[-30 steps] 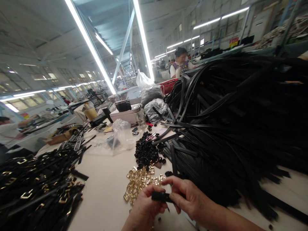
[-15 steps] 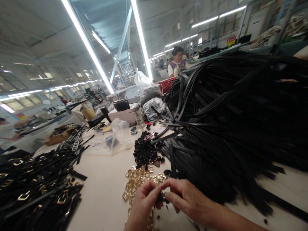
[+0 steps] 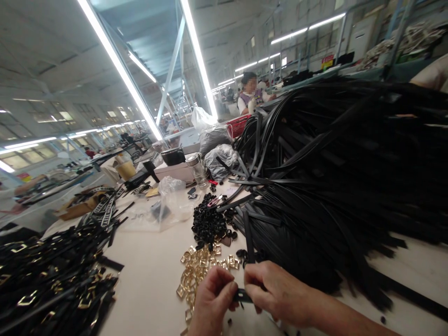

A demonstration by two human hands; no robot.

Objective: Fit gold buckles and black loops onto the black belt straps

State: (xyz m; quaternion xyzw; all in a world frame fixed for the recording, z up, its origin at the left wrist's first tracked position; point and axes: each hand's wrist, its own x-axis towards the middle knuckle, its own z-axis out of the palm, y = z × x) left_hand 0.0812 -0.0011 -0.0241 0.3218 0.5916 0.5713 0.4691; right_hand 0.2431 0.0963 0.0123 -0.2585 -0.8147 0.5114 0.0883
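Observation:
A short stretch of black strap with a small hole in it spans the gap between my hands, low in the view. My left hand pinches one end between thumb and fingers. On the other side, my right hand has its fingers closed round the strap. Gold buckles lie loose just beyond and left of my left hand. Behind them is a heap of small black loops. A big pile of black straps rises beyond my right hand.
Straps with gold buckles are heaped at the left. Farther back stand a glass bottle, a clear plastic bag, a pale box and a red basket. Another person sits in the background.
My hands have drawn slightly apart, and more of the black strap shows between them. The right fingers have closed further round it. The whole view has shifted a little.

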